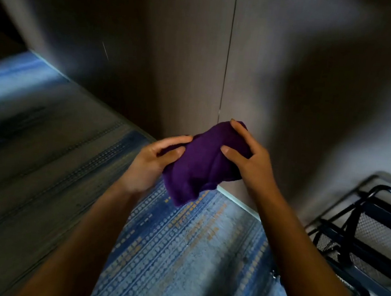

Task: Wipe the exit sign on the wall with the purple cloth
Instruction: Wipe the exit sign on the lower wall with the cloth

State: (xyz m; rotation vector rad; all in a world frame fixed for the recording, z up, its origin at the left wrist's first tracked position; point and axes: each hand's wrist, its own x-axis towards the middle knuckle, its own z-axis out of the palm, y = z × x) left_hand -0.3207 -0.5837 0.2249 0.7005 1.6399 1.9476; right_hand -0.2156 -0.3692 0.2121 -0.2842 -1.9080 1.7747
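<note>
I see the purple cloth (202,163) bunched into a loose wad, held up in mid-frame between both hands, off the floor and in front of the wall. Left hand (151,165) is on the cloth's left end: fingers curled round it, thumb on the near face, palm turned toward the cloth, so it grasps the wad from the left and slightly below. Right hand (251,162) is on the right end: fingers draped over the top and far edge of the wad, thumb pressed onto the near face around the middle, so it grips from the right and above. The cloth sits between the two palms, with its bulk closer to the right hand; a loose lower corner hangs down below the left hand's level, near the centre. Both forearms come in from the near edge, converging on the cloth. Beyond the cloth is a grey-brown panelled wall (175,50) with a vertical seam (227,55) running down to just behind the top of the wad. The wall meets the floor along a pale skirting strip (237,202), visible just right of and below the cloth. Floor is a blue patterned carpet (191,250) with dotted rows and orange flecks on the near side, and a grey band of carpet (33,156) on the left. Far left is dark. At the right edge sits a black metal-framed rack (360,235) with mesh panels, well apart from the hands. Picture is motion-blurred, especially at the left.
</note>
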